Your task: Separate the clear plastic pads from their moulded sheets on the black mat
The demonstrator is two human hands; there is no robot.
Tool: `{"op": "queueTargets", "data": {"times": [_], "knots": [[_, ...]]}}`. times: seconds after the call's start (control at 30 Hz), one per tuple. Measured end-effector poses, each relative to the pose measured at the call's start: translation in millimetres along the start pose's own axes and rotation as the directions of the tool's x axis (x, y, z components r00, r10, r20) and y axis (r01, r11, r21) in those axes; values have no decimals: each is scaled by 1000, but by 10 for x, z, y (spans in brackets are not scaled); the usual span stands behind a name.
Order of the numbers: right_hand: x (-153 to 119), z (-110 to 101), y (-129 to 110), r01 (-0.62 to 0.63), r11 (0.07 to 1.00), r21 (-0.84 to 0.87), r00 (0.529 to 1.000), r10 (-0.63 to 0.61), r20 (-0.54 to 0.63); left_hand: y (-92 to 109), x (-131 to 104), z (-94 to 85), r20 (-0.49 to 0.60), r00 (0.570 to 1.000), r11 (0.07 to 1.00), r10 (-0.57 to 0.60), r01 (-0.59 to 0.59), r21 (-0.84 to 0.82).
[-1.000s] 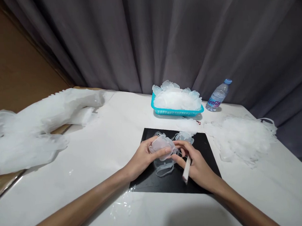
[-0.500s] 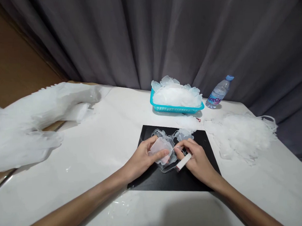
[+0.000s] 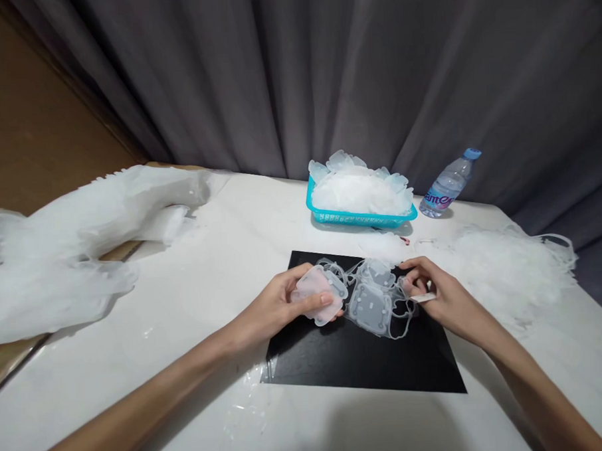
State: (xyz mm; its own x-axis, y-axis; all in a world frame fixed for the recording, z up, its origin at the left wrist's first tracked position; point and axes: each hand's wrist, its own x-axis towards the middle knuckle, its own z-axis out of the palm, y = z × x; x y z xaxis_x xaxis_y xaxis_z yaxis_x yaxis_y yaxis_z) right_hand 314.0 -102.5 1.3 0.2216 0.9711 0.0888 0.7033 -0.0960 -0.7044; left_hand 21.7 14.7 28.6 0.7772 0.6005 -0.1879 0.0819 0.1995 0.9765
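Observation:
My left hand (image 3: 291, 299) is closed on a translucent rounded plastic piece (image 3: 311, 291), thumb across its face. To its right, a second clear plastic piece (image 3: 372, 309) hangs or lies over the black mat (image 3: 357, 369); I cannot tell which. Thin looping plastic trimmings (image 3: 404, 333) trail along its right side. My right hand (image 3: 436, 293) pinches the edge of these trimmings with thumb and forefinger. A slim white-handled tool (image 3: 424, 298) is tucked in the same hand; its tip is hidden.
Behind the mat stands a turquoise basket (image 3: 363, 217) heaped with clear pieces. A water bottle (image 3: 449, 186) is beside it. Tangled plastic scraps (image 3: 513, 276) lie on the right of the white table (image 3: 222, 249). Large bundles of plastic sheets (image 3: 105, 214) lie at left.
My hands have moved apart: the right has gone rightward, drawing the trimmings away from the piece in my left hand. A second plastic piece now shows between them. The view has shifted slightly.

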Motion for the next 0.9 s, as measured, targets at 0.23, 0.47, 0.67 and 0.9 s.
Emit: {"op": "queueTargets", "data": {"times": [0.23,0.47,0.67,0.9], "knots": [[-126,29,-235,341,895,-288,939,-339,60,-111,49,-61,-67,997,993,33,-25,114],[-265,329,-457,508,822,-259,848,-423,321,-47,214,-214,6,995,942,95,-92,324],[-269,508,-414,632,612,-476,772,-554,312,344,957,-60,35,947,763,318,-278,583],[-249,469,-399,631,652,-421,776,-518,360,219,1161,383,39,867,488,497,-317,813]]}}
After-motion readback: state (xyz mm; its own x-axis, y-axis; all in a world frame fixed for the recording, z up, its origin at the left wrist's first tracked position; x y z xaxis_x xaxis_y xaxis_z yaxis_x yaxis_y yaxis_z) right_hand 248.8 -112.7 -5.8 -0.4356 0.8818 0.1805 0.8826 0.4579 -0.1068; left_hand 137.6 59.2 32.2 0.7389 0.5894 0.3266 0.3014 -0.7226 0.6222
